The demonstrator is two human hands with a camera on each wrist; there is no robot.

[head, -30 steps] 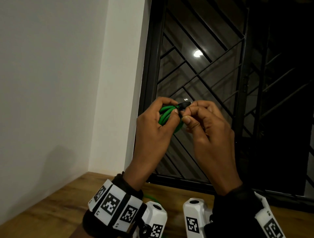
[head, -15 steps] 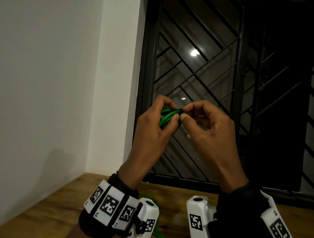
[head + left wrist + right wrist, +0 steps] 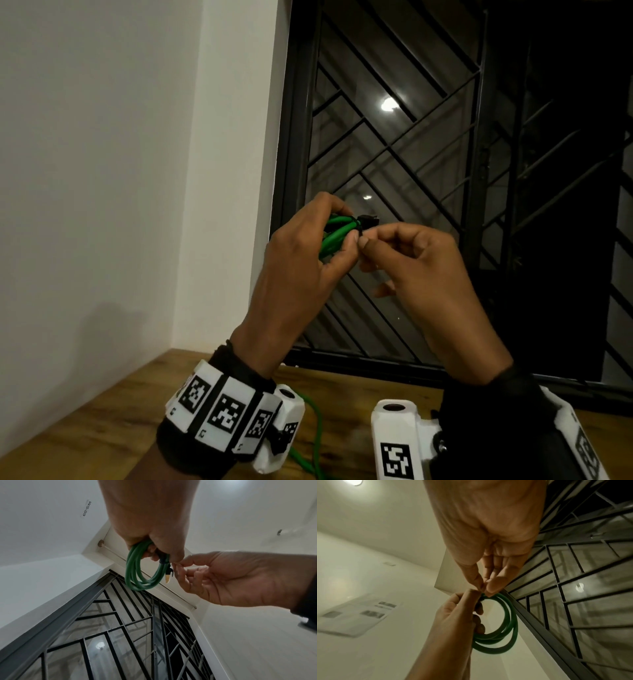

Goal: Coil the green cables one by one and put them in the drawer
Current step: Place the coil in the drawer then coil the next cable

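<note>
**A:** Head view first. Both hands are up in the air in front of the barred window (image 3: 394, 164). The left hand (image 3: 301, 270) has its fingers curled round the coiled green cable (image 3: 334, 234), so the coil is nowhere near a drawer, it's just held mid-air. A black plug end (image 3: 367, 220) sticks out of the bundle toward the right.

**B:** And the right hand?

**A:** The right hand (image 3: 421, 274) has thumb and forefinger pinched tight right at the black part of the coil, touching the left thumb. What exactly it's nipping is too small to tell here. Down on the wooden table (image 3: 113, 421) there's a second green cable (image 3: 317, 442) lying loose between the two wrist rigs.

**B:** Left wrist view any clearer?

**A:** Yep. The coiled green cable (image 3: 137, 572) hangs as a few round loops off the left hand (image 3: 150, 520), clamped between thumb and fingers at the top. A dark band wraps the loops there, and the plug (image 3: 168, 576) with a yellowish tip dangles beside it. The right hand (image 3: 231, 577) comes in from the side, fingertips closed right at that band.

**B:** Right wrist?

**A:** Same story from below: the right hand (image 3: 488, 534) pinches narrow at the top of the coil (image 3: 503, 632), the left hand (image 3: 458, 615) grips it, loops hanging against the window frame behind.
</note>
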